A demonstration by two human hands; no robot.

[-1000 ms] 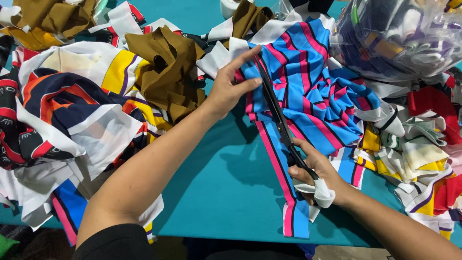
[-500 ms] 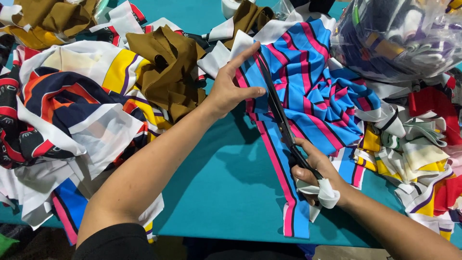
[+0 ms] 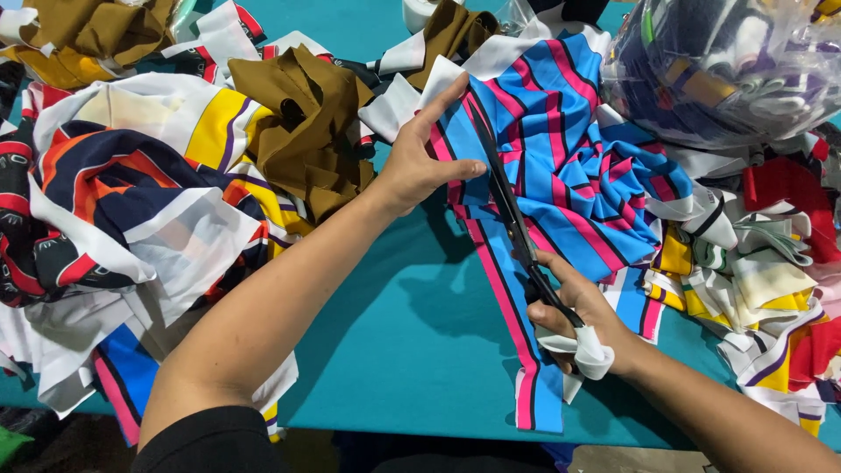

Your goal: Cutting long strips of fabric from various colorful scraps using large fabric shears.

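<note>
Far left of the frame: big heap of fabric scraps (image 3: 114,201), white, navy, orange, yellow, spilling over the edge of the teal bench (image 3: 394,350). Just right of that, upper middle-left, a crumpled olive-brown cloth (image 3: 307,131), with more of the same brown up in the top left corner. Moving toward the centre: left hand (image 3: 420,162) pressed flat-ish on the left edge of the blue striped fabric (image 3: 561,149), fingers spread, thumb pointing right and touching the cloth beside the blades. Striped fabric itself sitting centre to upper right, blue with pink and black stripes, a long narrow strip of it trailing down to the bottom edge of the bench. Black scissors (image 3: 512,210) running diagonally along that strip, tips up near the left thumb, blades nearly shut on the cloth. Lower right of centre: right hand (image 3: 578,315) wrapped around the scissor handles, fingers curled through them, white cloth wrapping on the handle loop. Further right: more mixed scraps (image 3: 753,280), yellow, white, red. Top right corner: clear plastic bag (image 3: 727,70) stuffed with dark pieces.
</note>
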